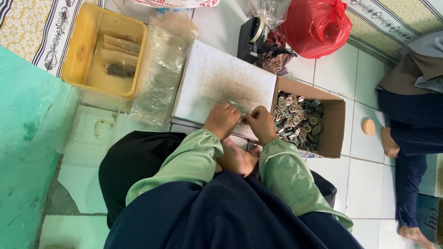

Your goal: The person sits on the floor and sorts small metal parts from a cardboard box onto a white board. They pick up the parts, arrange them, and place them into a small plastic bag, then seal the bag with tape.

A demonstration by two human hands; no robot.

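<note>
At the far left a yellow tub (78,50) is holding a few flat packets, and a heap of clear plastic bags (159,76) is lying just beside it. Next comes a white board (217,76), dusted with dark specks, where the person is working. The left hand (222,121) is curling knuckles-up over a small clear packet (242,110) at the board's near edge, and the right hand (261,124) is pinching its other end. To the right, a cardboard box (333,131) is sitting heaped with round patterned pieces (297,120), so judging by that heap, much is still waiting to be handled. Another person's legs (406,138) are resting far right.
</note>
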